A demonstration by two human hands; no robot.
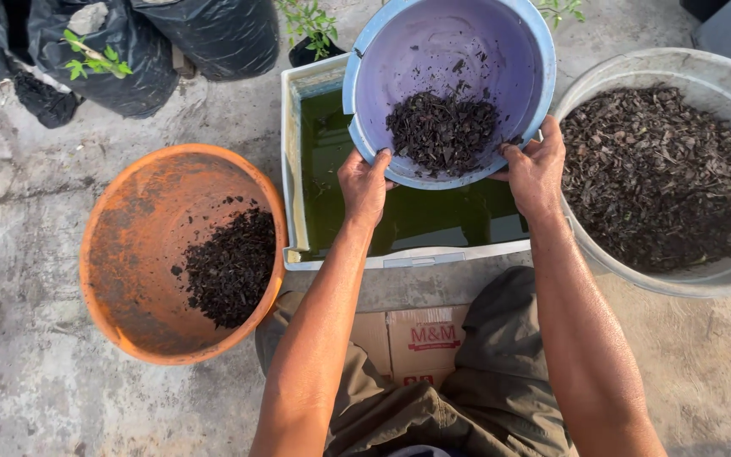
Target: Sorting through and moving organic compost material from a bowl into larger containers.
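Now, line by line, what the head view shows:

Blue basin: the round blue basin [450, 51], pale lilac inside, is held tilted above the white tub, its open side turned towards the person and its lower rim nearest the hands.
Basin load: a heap of dark wet bark chips [442, 131] lies against the lower wall of the basin, with a few stray flecks stuck higher up.
Left hand: the left hand [364, 182] takes the lower left rim of the basin, thumb over the edge; its grip is closed on the basin.
Right hand: the right hand [537, 169] takes the lower right rim, fingers curled over the edge; its grip is likewise closed on the basin.
White tub: the rectangular white tub [291, 169] stands on the floor under the basin and holds dark green water [433, 216].
Orange basin: the orange basin [120, 245] sits just left of the tub, touching or almost touching its corner, with a smaller pile of the same dark chips [232, 267] on its right side.
Grey basin: the large grey basin [721, 72] stands just right of the tub, filled with drier brown chips [662, 173].
Cardboard: a flattened cardboard box [408, 343] lies under the person's knees.
Background: black plastic bags [213, 34] with small green seedlings [95, 59] stand at the top left on the concrete floor [27, 389].
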